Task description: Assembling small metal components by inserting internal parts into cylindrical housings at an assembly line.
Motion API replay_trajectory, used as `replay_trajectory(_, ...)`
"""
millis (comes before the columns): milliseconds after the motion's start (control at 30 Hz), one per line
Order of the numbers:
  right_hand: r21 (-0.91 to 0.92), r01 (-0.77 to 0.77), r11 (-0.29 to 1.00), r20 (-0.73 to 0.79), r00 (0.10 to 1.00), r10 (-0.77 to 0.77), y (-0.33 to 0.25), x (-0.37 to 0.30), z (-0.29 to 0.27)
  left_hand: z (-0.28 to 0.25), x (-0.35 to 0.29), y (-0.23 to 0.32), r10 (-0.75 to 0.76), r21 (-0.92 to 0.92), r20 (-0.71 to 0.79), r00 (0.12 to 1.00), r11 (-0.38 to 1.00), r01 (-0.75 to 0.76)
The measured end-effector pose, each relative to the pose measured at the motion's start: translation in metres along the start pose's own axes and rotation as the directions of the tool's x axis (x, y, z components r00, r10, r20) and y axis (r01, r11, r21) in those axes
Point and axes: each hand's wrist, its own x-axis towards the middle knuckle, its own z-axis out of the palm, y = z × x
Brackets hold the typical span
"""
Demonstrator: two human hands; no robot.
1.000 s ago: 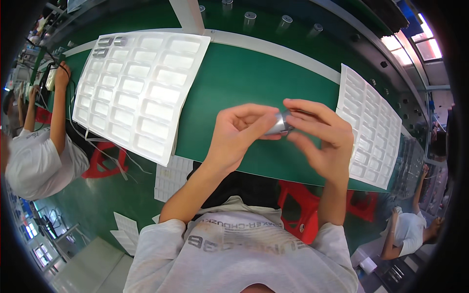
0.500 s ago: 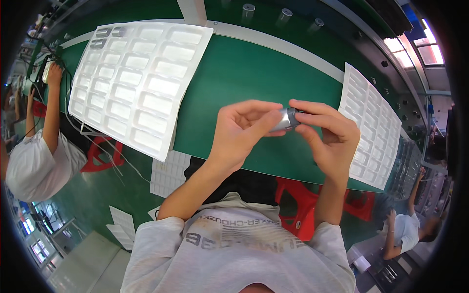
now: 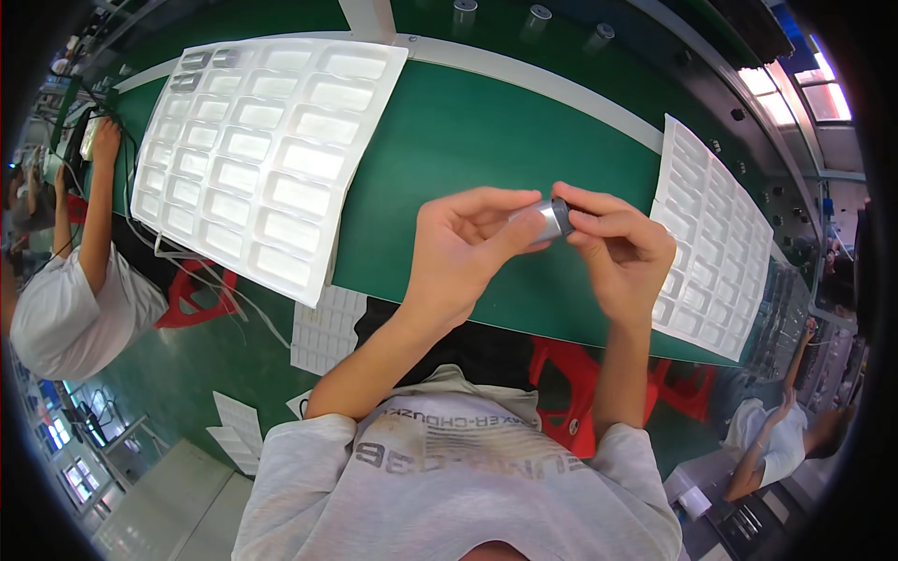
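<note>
Pinches the body of a shiny silver can (image 3: 544,222) between the thumb and fingers of the left hand (image 3: 454,245). Pinches its dark end with the thumb and fingers of the right hand (image 3: 625,252). Holds it on its side, up over the green desk (image 3: 449,131). Cannot tell of any writing on it. Wears a pale shirt (image 3: 402,514) with big gray letters (image 3: 376,458) across the chest and smaller print (image 3: 458,421) nearer the waist. Has a big white tray (image 3: 311,155) on the left, with three more cans (image 3: 195,62) in its far left corner. Has another tray (image 3: 716,238) on the right. Faces three cans standing up (image 3: 537,15) past a white rail (image 3: 533,78).
</note>
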Motion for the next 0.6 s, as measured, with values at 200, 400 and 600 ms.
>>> replay_trajectory(200, -0.188, 0.11, 0.976, 0.067, 0.993, -0.099, -0.002, 0.004, 0.006, 0.003, 0.001, -0.007, -0.004, -0.042, -0.044, 0.999, 0.999, 0.003)
replay_trajectory(400, -0.535, 0.204, 0.82, -0.079, 0.954, -0.289, 0.009, -0.004, 0.036, 0.007, 0.001, -0.016, -0.158, -0.327, -0.054, 0.986, 0.936, 0.132)
replay_trajectory(600, -0.599, 0.337, 0.726, 0.01, 0.91, -0.414, 0.012, 0.0, 0.03, 0.006, 0.0, -0.017, -0.133, -0.274, -0.09, 0.987, 0.956, 0.104)
